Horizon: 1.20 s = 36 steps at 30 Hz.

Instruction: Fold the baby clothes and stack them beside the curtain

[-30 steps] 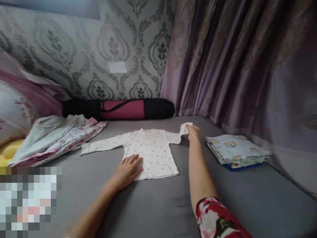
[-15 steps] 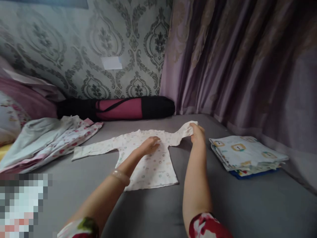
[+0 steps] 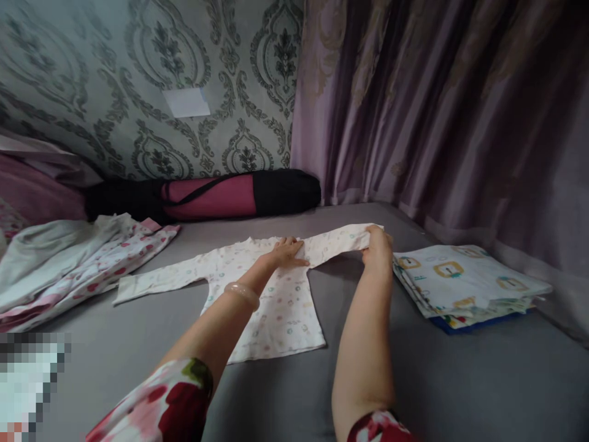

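A small white long-sleeved shirt [image 3: 285,307] with a faint pastel print lies spread on the grey bed sheet [image 3: 276,399], its hem toward me. My left hand [image 3: 289,250], with a pale bangle [image 3: 242,296] on the wrist, rests flat on the upper chest near the right shoulder, fingers spread. At the right, my right hand [image 3: 380,244] grips the cuff end of the shirt's right sleeve [image 3: 338,242], which is stretched out straight and slightly raised. The left sleeve [image 3: 161,282] lies extended on the sheet.
Folded printed cloths [image 3: 473,276] are stacked at the right. A heap of clothes [image 3: 83,264] lies at the left. Along the patterned wall stretches a black and magenta long bag [image 3: 209,196]. A purple curtain [image 3: 391,110] hangs behind on the right.
My right hand has drawn the sleeve outward to the right, and the sleeve has gone from bent to straight. My left hand has moved to the shoulder and flattened onto the shirt.
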Each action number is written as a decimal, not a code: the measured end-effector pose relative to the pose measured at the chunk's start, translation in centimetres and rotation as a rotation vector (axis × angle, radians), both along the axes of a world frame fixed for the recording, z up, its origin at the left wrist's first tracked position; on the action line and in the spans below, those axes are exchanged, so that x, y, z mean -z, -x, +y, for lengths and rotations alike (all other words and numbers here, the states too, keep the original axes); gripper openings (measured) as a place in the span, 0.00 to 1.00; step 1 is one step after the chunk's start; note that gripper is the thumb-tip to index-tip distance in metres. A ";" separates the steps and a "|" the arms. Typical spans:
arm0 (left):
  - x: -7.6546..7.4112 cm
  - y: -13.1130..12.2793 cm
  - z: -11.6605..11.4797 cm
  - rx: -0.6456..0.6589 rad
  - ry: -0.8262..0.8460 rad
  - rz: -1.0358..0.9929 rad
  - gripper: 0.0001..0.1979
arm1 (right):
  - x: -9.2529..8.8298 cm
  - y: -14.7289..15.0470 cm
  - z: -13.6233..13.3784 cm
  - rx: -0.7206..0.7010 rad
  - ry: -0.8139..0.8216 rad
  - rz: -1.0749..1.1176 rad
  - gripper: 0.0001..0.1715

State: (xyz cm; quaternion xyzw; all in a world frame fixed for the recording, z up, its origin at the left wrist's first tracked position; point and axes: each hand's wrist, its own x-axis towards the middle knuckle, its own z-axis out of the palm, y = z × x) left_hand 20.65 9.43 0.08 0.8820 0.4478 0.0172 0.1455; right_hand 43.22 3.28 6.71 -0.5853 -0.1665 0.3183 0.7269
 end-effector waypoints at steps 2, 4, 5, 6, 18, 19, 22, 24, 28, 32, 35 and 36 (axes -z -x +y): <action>-0.8 -0.4 0.4 -0.007 0.042 0.026 0.46 | 0.0 0.0 0.2 0.003 0.051 -0.001 0.05; -1.3 -0.7 1.0 -0.012 0.083 0.029 0.49 | 0.0 0.0 0.3 -0.022 0.078 -0.025 0.02; -1.4 -0.9 1.2 -0.016 0.103 0.024 0.50 | 0.0 0.1 0.4 -0.043 0.075 -0.042 0.01; -1.5 -1.1 1.5 -0.023 0.123 0.020 0.51 | -0.1 0.2 0.4 -0.057 0.067 -0.049 0.01; -2.2 -0.9 0.2 -0.126 0.178 -0.087 0.54 | -1.5 2.3 0.4 -0.094 0.017 0.066 0.06; -2.2 -0.1 -0.4 -0.148 0.177 -0.169 0.50 | -1.5 2.5 0.5 -0.101 0.020 0.053 0.06; -2.1 3.2 -2.6 -0.299 0.225 -0.477 0.39 | -1.4 3.5 0.9 -0.119 0.033 -0.021 0.03; -1.9 5.8 -4.0 -0.451 0.297 -0.692 0.34 | -1.4 4.4 1.2 -0.138 0.042 -0.089 0.02; -1.0 10.4 -5.9 -0.701 0.471 -1.102 0.23 | -1.3 7.1 1.7 -0.248 0.013 -0.260 0.05; -0.1 12.5 -6.6 -0.811 0.577 -1.390 0.17 | -1.1 10.7 2.2 -0.366 -0.037 -0.454 0.07; 0.2 12.5 -6.5 -0.832 0.647 -1.476 0.17 | -0.6 13.7 2.3 -0.436 0.031 -0.615 0.09; 0.3 12.3 -6.3 -0.831 0.675 -1.489 0.19 | -0.3 14.8 2.3 -0.463 0.072 -0.666 0.10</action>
